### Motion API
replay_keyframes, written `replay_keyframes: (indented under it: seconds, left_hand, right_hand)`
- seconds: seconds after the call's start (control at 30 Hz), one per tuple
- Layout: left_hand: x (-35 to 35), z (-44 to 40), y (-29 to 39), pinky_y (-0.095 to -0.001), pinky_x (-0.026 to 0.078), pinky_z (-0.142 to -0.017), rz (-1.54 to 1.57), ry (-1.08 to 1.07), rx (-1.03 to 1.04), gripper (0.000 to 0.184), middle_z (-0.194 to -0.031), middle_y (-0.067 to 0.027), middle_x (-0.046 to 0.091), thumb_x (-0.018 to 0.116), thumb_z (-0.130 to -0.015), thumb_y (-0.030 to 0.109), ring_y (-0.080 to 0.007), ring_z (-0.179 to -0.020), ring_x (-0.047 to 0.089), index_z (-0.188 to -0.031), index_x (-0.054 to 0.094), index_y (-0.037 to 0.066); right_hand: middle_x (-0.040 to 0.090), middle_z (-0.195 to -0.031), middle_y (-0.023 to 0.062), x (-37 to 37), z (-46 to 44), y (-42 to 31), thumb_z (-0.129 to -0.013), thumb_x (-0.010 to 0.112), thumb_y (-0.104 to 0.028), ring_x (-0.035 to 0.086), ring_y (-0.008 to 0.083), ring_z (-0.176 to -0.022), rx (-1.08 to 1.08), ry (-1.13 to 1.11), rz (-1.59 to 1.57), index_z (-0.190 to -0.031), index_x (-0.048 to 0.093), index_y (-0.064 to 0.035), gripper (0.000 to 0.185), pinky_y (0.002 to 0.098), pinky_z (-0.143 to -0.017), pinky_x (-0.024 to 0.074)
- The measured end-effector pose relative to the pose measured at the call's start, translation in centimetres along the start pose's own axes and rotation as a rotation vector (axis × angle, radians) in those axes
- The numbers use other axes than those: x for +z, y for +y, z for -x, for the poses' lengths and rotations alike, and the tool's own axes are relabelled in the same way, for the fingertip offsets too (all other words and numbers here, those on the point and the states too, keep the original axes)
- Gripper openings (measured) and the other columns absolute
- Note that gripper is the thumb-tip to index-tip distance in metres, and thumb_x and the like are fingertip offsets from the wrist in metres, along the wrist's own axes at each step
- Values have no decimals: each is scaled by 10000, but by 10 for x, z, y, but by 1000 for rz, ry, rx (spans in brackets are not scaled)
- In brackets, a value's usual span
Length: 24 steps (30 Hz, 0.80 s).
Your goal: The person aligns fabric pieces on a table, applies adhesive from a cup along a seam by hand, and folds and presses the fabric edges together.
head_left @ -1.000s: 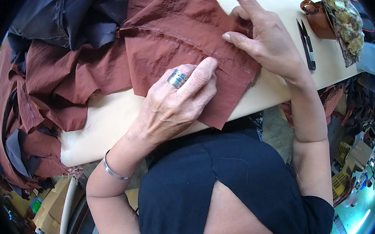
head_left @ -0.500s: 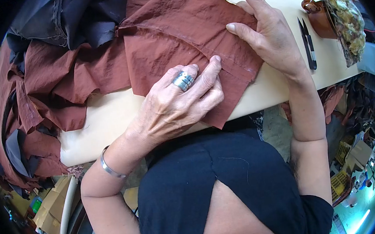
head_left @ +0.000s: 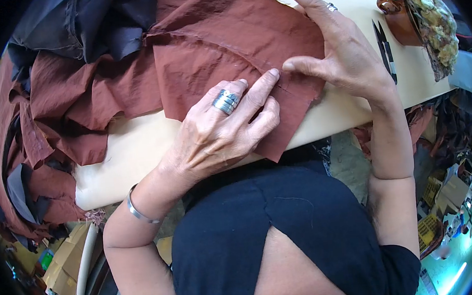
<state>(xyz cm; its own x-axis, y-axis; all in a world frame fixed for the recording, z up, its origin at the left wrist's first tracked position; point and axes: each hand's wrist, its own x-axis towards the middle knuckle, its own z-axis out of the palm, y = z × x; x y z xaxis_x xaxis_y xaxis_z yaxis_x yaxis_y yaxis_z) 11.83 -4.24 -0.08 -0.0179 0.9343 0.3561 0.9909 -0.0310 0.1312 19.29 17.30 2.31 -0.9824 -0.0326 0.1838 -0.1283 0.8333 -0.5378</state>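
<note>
A rust-brown piece of cloth [head_left: 207,61] with a raised seam running slantwise across it lies on the table. My left hand [head_left: 229,126], wearing a wide silver ring, rests on this cloth. Its index fingertip presses beside the seam, and the other fingers are slightly bent without gripping. My right hand [head_left: 339,56] is open at the cloth's right edge, thumb and fingers spread apart. The right thumb tip touches or hovers just over the cloth near the left index finger; I cannot tell which.
Dark grey cloth [head_left: 99,25] and more rust-brown cloth [head_left: 71,99] are heaped at the left. Black thread snips or tweezers [head_left: 386,52] lie at the right of the pale tabletop [head_left: 136,144], near a brown pot [head_left: 402,20] and a rough, yellowish clump [head_left: 434,21].
My right hand has shifted slightly right and turned, its thumb now nearer the left index finger. My left hand stays almost in place on the cloth.
</note>
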Motion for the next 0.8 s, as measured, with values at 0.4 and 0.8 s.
replay_keyframes:
  seconds: [0.4,0.8]
  left_hand:
    - [-1,0,-2,-286,506,-782,-12,-23,39,178,-1209,-120,590,572,-711,131,-203,-890,593,-877,556,67]
    - [-3,3,-2,-307,521,-771,89,21,54,179,-1191,-106,599,593,-702,118,-221,-930,603,-869,575,59]
  right_hand:
    - [410,-1392,65,3,7,-10,-613,755,-236,482,318,-1129,14,-115,234,-1423,287,-115,943,410,-966,389]
    - [483,-1315,81,-8,14,-7,-558,781,-267,507,302,-1073,-2,-167,152,-1429,296,-141,1005,399,-945,380]
